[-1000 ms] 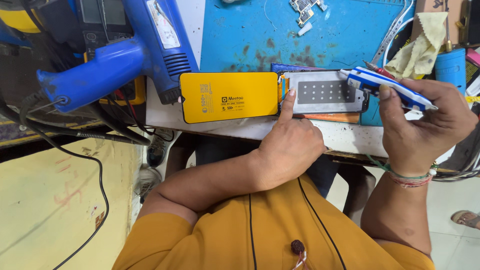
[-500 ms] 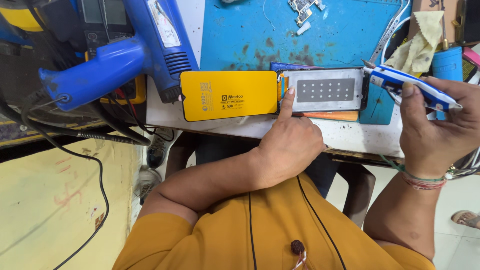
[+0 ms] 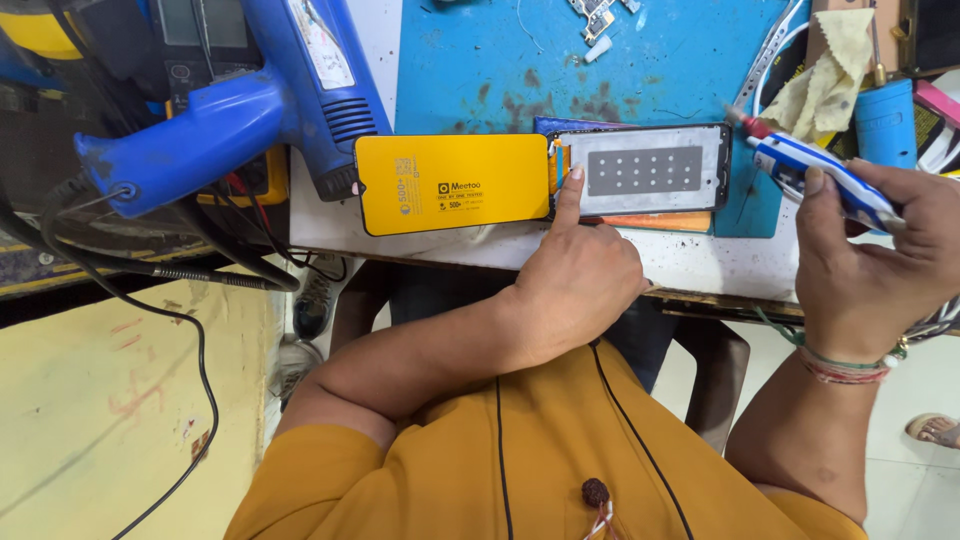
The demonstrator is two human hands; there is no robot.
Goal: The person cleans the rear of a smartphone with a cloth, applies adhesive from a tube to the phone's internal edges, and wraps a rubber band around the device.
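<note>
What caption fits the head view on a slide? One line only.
Left hand presses a finger beside a phone screen assembly and yellow panel; right hand holds a blue-white tool.

A phone frame (image 3: 648,170) lies flat beside a yellow screen panel (image 3: 455,183); a white-and-blue tool (image 3: 815,180) points at it

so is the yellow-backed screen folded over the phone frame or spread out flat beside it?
Spread out flat. The yellow screen panel lies on the bench edge left of the phone frame, joined at the flex, where the left hand presses its index finger.
</note>
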